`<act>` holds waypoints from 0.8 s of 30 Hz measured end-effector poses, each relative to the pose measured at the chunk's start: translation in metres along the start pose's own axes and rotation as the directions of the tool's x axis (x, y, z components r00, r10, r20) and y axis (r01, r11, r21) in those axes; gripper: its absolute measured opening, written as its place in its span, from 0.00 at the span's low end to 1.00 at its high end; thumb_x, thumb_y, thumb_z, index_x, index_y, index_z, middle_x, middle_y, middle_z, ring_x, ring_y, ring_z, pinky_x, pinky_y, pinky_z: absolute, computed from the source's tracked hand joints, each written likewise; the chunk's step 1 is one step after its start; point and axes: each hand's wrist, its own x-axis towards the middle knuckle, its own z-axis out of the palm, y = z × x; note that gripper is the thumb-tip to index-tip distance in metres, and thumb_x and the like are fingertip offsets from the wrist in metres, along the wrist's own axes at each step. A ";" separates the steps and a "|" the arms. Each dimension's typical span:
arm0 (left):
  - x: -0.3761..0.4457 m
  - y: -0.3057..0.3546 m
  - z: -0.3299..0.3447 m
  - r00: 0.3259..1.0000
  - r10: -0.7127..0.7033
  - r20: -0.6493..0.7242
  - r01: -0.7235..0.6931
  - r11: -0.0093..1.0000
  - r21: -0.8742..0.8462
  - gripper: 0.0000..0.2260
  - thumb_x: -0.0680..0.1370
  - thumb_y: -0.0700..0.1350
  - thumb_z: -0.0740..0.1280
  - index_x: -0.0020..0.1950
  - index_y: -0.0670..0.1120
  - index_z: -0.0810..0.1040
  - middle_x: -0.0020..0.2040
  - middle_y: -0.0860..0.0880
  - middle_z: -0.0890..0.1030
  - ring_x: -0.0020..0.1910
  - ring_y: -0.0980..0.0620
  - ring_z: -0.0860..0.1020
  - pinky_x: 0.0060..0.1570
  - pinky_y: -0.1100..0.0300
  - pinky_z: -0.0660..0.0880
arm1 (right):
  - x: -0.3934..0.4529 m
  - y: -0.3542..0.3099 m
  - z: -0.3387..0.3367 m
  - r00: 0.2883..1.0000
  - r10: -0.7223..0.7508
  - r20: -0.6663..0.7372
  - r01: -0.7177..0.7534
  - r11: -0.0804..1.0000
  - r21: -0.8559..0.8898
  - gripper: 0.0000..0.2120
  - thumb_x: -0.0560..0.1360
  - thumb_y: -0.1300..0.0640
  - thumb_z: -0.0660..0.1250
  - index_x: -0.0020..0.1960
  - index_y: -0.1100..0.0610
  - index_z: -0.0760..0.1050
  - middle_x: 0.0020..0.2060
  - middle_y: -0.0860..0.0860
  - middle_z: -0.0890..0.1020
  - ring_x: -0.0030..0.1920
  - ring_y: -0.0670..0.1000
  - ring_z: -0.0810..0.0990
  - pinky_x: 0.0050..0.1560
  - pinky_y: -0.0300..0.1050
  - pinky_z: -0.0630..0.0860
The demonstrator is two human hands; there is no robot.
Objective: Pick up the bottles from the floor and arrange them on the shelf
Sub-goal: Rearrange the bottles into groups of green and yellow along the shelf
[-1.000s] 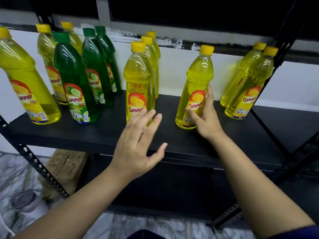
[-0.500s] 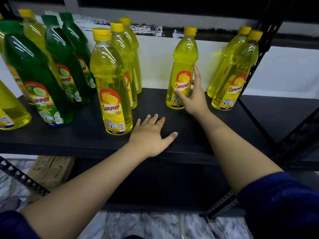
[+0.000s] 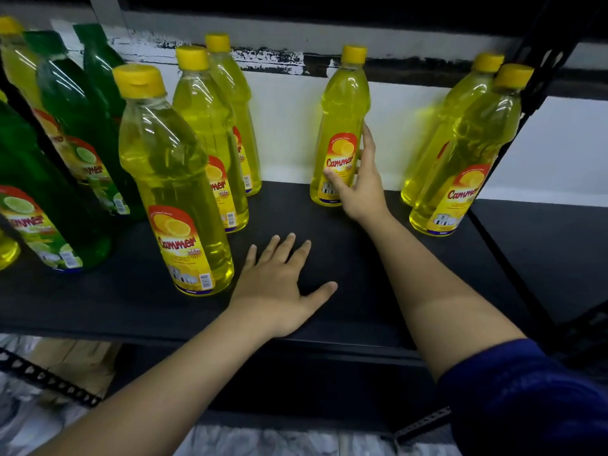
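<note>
Fingers [image 3: 367, 139] around bottle [image 3: 342, 126]; black shelf [image 3: 362, 258]

Left hand [image 3: 279, 287] flat, palm down, fingers [image 3: 289, 248] spread. Right hand [image 3: 358, 185] reaches forward, arm extended, fingers curled in a loose side grip.

A second ago my left hand [image 3: 279, 291] hovered in the air in front of the black metal shelf [image 3: 345, 258]; now it lies flat on the shelf board, fingers spread, just beside the nearest yellow plastic bottle with a yellow cap [image 3: 174, 192]. My right hand [image 3: 360, 182] has pushed the lone yellow bottle with the red label [image 3: 340, 126] from the middle of the shelf back to the white wall. My head has moved closer, so the bottles look larger.
</note>
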 end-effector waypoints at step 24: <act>0.011 0.005 0.000 1.000 -0.026 -0.001 0.026 0.999 -0.019 0.41 0.74 0.79 0.46 0.83 0.64 0.44 0.85 0.58 0.41 0.83 0.53 0.38 0.81 0.43 0.37 | -0.005 0.008 0.009 0.988 0.001 -0.154 -0.005 1.000 -0.028 0.40 0.82 0.55 0.70 0.86 0.53 0.51 0.77 0.54 0.69 0.72 0.44 0.68 0.68 0.36 0.67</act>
